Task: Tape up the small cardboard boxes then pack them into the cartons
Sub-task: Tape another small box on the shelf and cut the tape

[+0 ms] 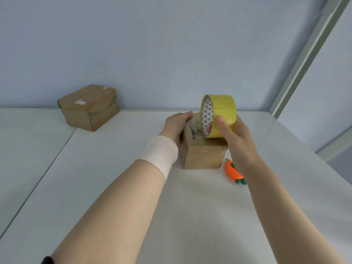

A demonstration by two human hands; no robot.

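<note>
Small brown cardboard box mid-desk: left hand grips its far edge, steadying; right hand grips yellow tape roll upright on top, ready to seal.

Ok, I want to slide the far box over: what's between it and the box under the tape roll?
Head view: bare white table between the far cardboard box and the small box, up to the left hand holding it.

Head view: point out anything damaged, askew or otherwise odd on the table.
The far box sits askew at the back left, its top sagging and creased, with a torn label remnant. The near box has scuffed, smeared print. The orange cutter beside it seems to have its blade tip out.
</note>
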